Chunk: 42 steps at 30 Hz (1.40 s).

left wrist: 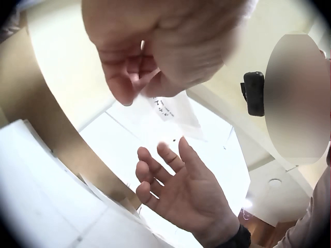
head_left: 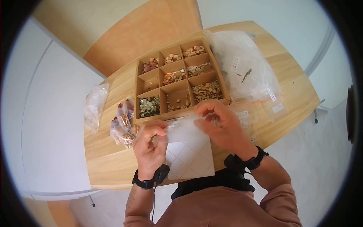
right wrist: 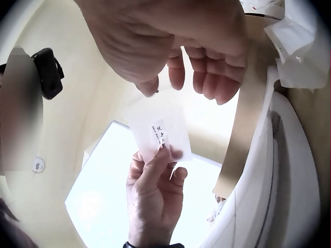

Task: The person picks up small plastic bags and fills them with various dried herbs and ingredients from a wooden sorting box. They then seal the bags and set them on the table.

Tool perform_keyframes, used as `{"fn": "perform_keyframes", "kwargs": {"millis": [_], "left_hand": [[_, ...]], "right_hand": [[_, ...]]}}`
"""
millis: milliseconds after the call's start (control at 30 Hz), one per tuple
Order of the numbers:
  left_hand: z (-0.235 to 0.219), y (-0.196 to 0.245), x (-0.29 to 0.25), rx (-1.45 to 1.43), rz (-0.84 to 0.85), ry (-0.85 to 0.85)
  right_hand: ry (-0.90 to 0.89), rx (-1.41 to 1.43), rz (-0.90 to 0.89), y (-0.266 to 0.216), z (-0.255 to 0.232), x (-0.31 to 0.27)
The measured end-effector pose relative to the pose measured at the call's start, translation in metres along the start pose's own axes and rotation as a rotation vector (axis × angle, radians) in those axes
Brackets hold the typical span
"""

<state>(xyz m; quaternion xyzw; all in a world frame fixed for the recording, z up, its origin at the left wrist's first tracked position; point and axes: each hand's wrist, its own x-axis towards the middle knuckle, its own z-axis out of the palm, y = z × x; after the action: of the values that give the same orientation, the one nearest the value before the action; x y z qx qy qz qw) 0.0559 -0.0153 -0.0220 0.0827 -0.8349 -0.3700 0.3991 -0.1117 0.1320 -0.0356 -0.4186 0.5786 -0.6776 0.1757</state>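
Note:
My left hand (head_left: 150, 145) pinches a small clear plastic bag (right wrist: 178, 137) by its labelled side, thumb over the printed label (right wrist: 159, 133). The bag hangs above a white pad with diagonal lines (head_left: 189, 159). Beside the bag's other side is my right hand (head_left: 223, 126), its fingers loosely bent and apart from one another; the left wrist view shows this right hand (left wrist: 186, 201) with palm turned up and nothing gripped. A tiny dark speck (left wrist: 174, 139) shows near its fingertips. Just beyond both hands stands a cardboard box with nine compartments (head_left: 163, 87).
In the box are dried pieces: green leaves (head_left: 150, 106), round slices (head_left: 207, 90) and reddish bits (head_left: 150, 65). Filled bags (head_left: 124, 125) lie left of it, near another clear bag (head_left: 96, 106). A large plastic bag (head_left: 242, 56) with labelled small ones covers the right side.

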Motion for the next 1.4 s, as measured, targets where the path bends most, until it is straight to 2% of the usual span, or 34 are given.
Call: {"fn": "perform_keyframes", "kwargs": {"millis": [67,167,267,367,467,567,700,767,867,1000,1200,1267,1400], "left_hand": [[-0.001,-0.001,0.001,0.025,0.058,0.074],[0.005,0.004,0.004,-0.012,0.075,0.125],[0.003,0.002,0.002,-0.022,0.075,0.082],[-0.001,-0.001,0.001,-0.031,0.042,0.023],[-0.006,0.003,0.006,0.006,-0.019,-0.148],[-0.009,0.017,0.012,0.051,-0.066,-0.295],[-0.007,0.022,0.017,0.113,-0.027,-0.265],[0.000,0.026,0.017,0.163,-0.062,-0.228],[0.007,0.025,0.014,0.215,-0.110,-0.163],[0.008,0.016,0.008,0.232,-0.103,-0.093],[0.003,0.017,0.006,0.289,-0.151,-0.135],[0.004,0.014,0.006,0.326,-0.078,-0.132],[0.007,0.012,0.007,0.332,0.010,-0.149]], "right_hand": [[0.005,0.220,0.198,0.002,0.000,-0.002],[-0.121,0.580,0.459,-0.004,-0.006,-0.001],[-0.205,0.613,0.524,-0.007,0.000,-0.003],[-0.237,0.612,0.446,-0.008,0.004,-0.003],[-0.134,0.599,0.506,-0.017,0.010,-0.003],[-0.106,0.521,0.459,-0.013,0.012,-0.004],[-0.123,0.375,0.394,-0.012,0.018,-0.006],[-0.149,0.318,0.364,-0.013,0.023,-0.008],[-0.171,0.253,0.228,-0.010,0.029,-0.010],[-0.137,0.133,0.275,-0.013,0.032,-0.010],[-0.125,0.112,0.341,-0.013,0.032,-0.009],[-0.099,0.118,0.308,-0.014,0.034,-0.008],[-0.126,-0.184,0.197,-0.024,0.032,0.001]]}}
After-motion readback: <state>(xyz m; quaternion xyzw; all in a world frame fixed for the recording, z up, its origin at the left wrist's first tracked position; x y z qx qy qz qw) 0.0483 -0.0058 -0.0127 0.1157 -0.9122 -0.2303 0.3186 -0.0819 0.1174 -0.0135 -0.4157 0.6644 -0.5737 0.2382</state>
